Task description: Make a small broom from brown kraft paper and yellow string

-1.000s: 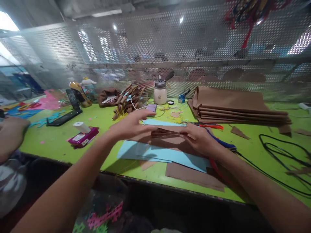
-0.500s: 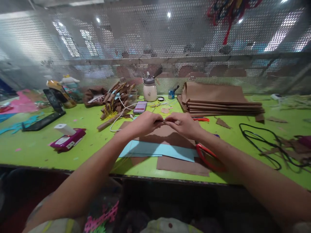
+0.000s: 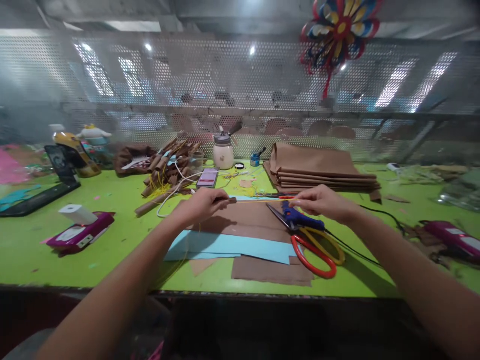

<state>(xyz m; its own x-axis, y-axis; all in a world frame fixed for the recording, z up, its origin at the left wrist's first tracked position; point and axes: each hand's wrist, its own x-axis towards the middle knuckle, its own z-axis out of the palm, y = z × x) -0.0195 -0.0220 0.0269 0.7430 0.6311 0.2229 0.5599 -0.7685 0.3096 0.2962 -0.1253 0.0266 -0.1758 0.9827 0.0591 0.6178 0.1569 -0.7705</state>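
Note:
My left hand (image 3: 204, 204) pinches a small brown paper piece (image 3: 233, 200), whose end sticks out past the fingertips. A thin yellow string (image 3: 258, 201) runs taut from that piece to my right hand (image 3: 324, 202), whose thumb and fingers pinch its other end. Just below the right fingers lies a blue glue gun (image 3: 302, 218), partly over scissors (image 3: 315, 257) with red and yellow handles. Under both hands are brown paper sheets (image 3: 247, 223). Light blue paper strips (image 3: 228, 246) lie across them, nearer the table's front edge.
Behind the hands stand a folded brown paper stack (image 3: 315, 167), a spray bottle (image 3: 223, 151) and a small blue jar (image 3: 255, 159). A pile of brown paper rolls (image 3: 170, 167) and a phone (image 3: 207, 177) are back left. Purple power strips (image 3: 80, 232) lie to the side.
My hands have moved apart from being together in the middle, and the yellow string now stretches between them. The glue gun and scissors show more fully. The view has tilted up and shifted right.

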